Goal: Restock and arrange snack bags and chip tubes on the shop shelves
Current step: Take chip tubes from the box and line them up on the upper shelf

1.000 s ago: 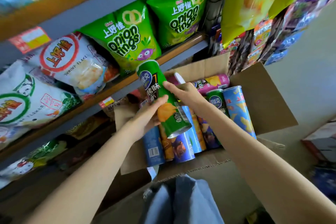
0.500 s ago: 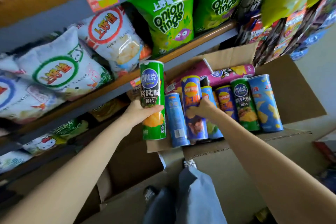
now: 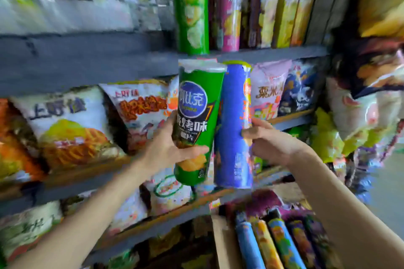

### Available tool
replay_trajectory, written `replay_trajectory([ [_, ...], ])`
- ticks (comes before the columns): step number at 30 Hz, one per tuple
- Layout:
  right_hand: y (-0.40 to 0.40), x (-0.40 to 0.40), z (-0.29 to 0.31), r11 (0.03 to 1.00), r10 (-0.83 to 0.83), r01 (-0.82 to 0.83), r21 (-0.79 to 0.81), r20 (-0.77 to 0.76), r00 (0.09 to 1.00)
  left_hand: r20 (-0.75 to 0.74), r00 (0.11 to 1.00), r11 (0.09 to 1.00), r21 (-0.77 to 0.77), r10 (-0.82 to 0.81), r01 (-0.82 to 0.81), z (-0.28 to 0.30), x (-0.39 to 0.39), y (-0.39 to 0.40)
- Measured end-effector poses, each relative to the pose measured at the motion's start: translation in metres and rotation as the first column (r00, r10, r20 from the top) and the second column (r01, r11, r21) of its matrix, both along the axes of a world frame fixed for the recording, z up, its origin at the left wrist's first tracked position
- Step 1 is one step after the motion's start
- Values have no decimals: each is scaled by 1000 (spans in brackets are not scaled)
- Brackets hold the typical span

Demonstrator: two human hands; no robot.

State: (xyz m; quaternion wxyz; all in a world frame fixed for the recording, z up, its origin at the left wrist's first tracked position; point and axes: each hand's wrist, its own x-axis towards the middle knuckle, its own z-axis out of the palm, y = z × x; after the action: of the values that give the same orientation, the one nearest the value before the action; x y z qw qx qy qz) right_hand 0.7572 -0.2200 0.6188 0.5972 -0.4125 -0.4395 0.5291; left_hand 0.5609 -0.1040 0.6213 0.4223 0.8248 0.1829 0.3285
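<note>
Two chip tubes are being held upright, touching, before the grey shelf edge (image 3: 87, 65): the left hand (image 3: 168, 148) is gripping a green tube (image 3: 196, 120), the right hand (image 3: 269, 142) is gripping a blue tube (image 3: 231, 129). Half a second ago the blue tube was lying in the cardboard box (image 3: 223, 244); both are now raised toward upper-shelf tubes (image 3: 192, 6). Five or so tubes are remaining boxed. Lettering is too blurred to read.

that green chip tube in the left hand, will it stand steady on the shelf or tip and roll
The green chip tube is tall and narrow, so it probably tips easily if nudged. Round-sided, it would likely roll once down. The left hand holds it up alone, as the right hand does the blue tube, so it seems light and stiff.
</note>
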Motion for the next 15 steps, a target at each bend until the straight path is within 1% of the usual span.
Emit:
replay_trajectory([
  [2, 11, -15, 45, 997, -20, 21, 76, -9, 1000, 94, 995, 998, 51, 30, -35, 42, -8, 7],
  [5, 35, -34, 102, 982, -65, 54, 180, 53, 996, 186, 975, 984, 108, 121, -143, 94, -19, 22],
  [7, 49, -48, 130, 963, -147, 117, 241, 110, 983, 234, 959, 973, 123, 163, -196, 119, -25, 35],
  [9, 62, -59, 149, 937, -247, 185, 297, 187, 951, 286, 932, 949, 155, 221, -273, 138, -27, 51],
  [11, 80, -67, 165, 908, -333, 239, 345, 248, 910, 325, 899, 926, 137, 294, -352, 153, -28, 65],
  [15, 127, -73, 191, 845, -454, 320, 428, 258, 853, 360, 844, 890, 72, 397, -450, 172, -22, 99],
])
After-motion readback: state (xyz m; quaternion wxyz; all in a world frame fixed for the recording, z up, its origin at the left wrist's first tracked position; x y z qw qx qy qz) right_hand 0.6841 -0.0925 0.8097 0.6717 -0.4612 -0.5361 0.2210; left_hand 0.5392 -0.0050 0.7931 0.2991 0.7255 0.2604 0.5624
